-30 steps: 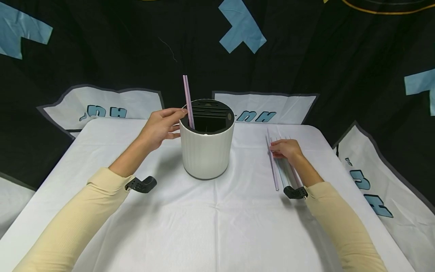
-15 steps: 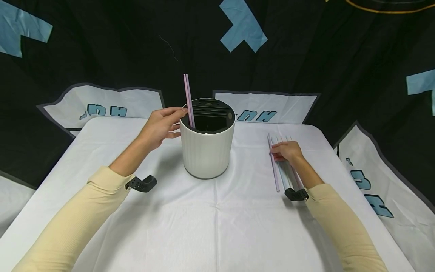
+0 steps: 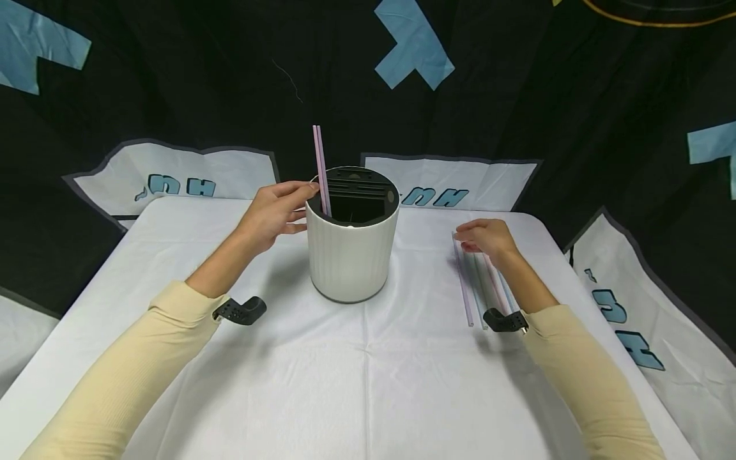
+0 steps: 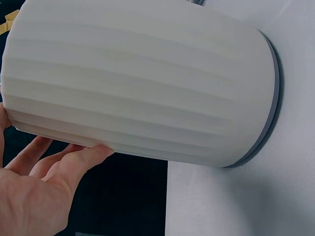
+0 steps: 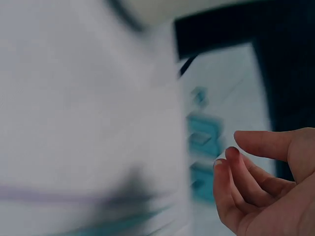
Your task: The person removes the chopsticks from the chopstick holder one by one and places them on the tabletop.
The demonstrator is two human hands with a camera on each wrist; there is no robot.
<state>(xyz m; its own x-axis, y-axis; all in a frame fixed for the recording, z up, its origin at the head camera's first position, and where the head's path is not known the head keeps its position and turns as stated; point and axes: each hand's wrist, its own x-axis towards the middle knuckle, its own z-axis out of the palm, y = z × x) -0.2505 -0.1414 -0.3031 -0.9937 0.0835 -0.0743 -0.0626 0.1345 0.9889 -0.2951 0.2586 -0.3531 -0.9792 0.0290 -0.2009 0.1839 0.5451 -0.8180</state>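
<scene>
A white ribbed bin (image 3: 351, 262) with a black inner rim stands upright on the table. Two pink straw-like sticks (image 3: 321, 160) lean upright inside its left edge. My left hand (image 3: 270, 214) holds the bin at its upper left; in the left wrist view the fingers of that hand (image 4: 39, 196) touch its side. To the right, several pastel straw-like sticks lie side by side, a purple one (image 3: 463, 287) leftmost. Over their far ends hovers my right hand (image 3: 485, 239). In the right wrist view a gap shows between its thumb and loosely bent fingers, with nothing held.
A white cloth (image 3: 368, 383) covers the table. Behind it hangs a black backdrop (image 3: 322, 76) with blue tape crosses and white printed panels. Each wrist carries a black camera mount, such as the left one (image 3: 239, 311).
My right hand has let the sticks be and risen slightly away toward the far end, its fingers parting from the purple stick. The left hand and the bin stay in place.
</scene>
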